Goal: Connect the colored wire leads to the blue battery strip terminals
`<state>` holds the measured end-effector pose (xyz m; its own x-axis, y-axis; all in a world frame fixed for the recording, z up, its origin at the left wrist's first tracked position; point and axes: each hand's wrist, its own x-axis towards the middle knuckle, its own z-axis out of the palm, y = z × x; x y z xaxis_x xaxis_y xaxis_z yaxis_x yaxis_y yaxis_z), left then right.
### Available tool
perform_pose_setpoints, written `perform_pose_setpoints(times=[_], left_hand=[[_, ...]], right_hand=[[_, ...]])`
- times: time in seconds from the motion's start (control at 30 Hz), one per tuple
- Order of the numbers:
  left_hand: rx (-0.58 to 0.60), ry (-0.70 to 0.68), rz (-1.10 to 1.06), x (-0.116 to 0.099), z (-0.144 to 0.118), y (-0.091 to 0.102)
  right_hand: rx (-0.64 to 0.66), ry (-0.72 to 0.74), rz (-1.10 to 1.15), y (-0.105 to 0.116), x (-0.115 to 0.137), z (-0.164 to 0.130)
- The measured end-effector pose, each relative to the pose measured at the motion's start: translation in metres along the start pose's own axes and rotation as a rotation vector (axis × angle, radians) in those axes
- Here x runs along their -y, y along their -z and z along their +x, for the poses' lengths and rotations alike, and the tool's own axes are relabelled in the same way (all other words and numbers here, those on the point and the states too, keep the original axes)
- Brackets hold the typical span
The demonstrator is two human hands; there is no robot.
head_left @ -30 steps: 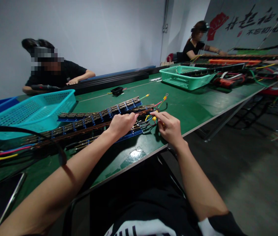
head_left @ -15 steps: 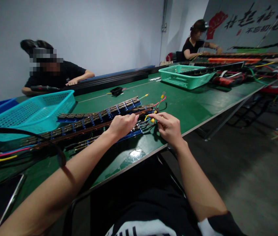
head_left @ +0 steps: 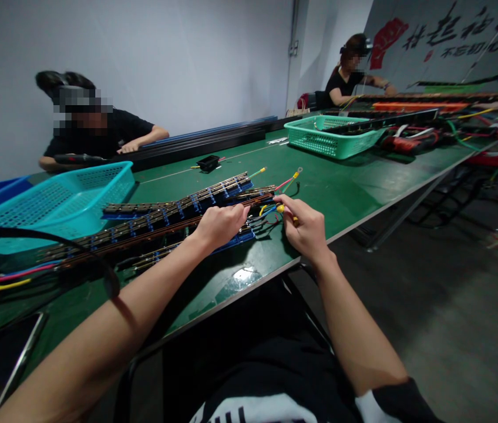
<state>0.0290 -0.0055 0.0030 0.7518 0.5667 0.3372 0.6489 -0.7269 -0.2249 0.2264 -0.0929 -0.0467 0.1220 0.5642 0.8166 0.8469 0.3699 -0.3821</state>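
Long narrow rail strips [head_left: 165, 217] with brass-like bars and blue clips lie slantwise on the green table. My left hand [head_left: 222, 226] is closed at their right end, around a copper-coloured strip; its palm hides the exact grip. Just right of it, my right hand [head_left: 305, 228] pinches thin wires with yellow terminal ends, one yellow end [head_left: 280, 208] showing at its fingers. Blue and yellow wires [head_left: 268, 210] run between the two hands. Beyond the right fingertips, a ring terminal [head_left: 297, 173] with a yellow sleeve tips a red and a green wire.
A turquoise basket [head_left: 112, 173] stands at left, a green basket [head_left: 341, 153] farther back. A small black part [head_left: 208, 163] lies behind the strips. A phone-like slab [head_left: 6, 358] is at near left. Two people sit beyond the table. The table's front edge [head_left: 249, 299] runs close to me.
My right hand has shifted slightly, its fingers drawing the wires a little right. The ring terminal has moved right and tilted. My left hand has hardly moved.
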Motion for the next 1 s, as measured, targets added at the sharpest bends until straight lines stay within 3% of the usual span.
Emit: perform_pose_setpoints(times=[0.57,0.8,1.0], left_hand=[[0.052,0.061,0.058,-0.0037,-0.0012,0.0026],[0.078,0.079,0.072,-0.0036,-0.0014,0.0018],[0.075,0.078,0.052,-0.0037,-0.0011,0.0013]], right_hand=[[-0.24,-0.373,0.184,-0.0044,0.0002,0.0019],[-0.293,-0.407,0.284,-0.0042,-0.0027,0.003],[-0.391,-0.314,0.292,-0.0023,-0.0018,-0.0012]])
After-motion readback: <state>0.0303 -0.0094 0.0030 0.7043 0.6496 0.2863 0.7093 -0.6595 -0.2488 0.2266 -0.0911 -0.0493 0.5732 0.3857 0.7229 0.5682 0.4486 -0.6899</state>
